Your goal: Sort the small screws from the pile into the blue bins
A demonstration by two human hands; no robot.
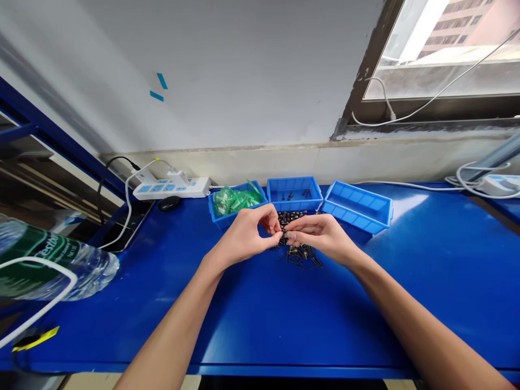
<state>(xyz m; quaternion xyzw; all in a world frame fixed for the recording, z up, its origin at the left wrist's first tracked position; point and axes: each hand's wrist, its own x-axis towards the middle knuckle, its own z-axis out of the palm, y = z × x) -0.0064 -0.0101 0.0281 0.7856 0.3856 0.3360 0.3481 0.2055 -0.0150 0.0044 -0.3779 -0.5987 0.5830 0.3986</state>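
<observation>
A loose pile of dark screws (303,254) lies on the blue tabletop, partly covered by my hands. Over the pile my left hand (255,230) is closed, thumb and forefinger pinched together. My right hand (319,235) meets it fingertip to fingertip, also in a pinch. Whatever sits between the fingertips is too small to make out. Just behind the hands stands a blue bin (294,205) with a few dark screws in it. To its left, another blue bin (223,221) holds green and clear plastic bags (238,200). A third blue bin (357,208) stands angled at the right.
At the back left are a white power strip (173,188) with plugs and a black computer mouse (169,203). A large water bottle (52,262) lies at the left edge. Along the wall (244,81) runs a white cable (406,186); a window (447,59) is at upper right.
</observation>
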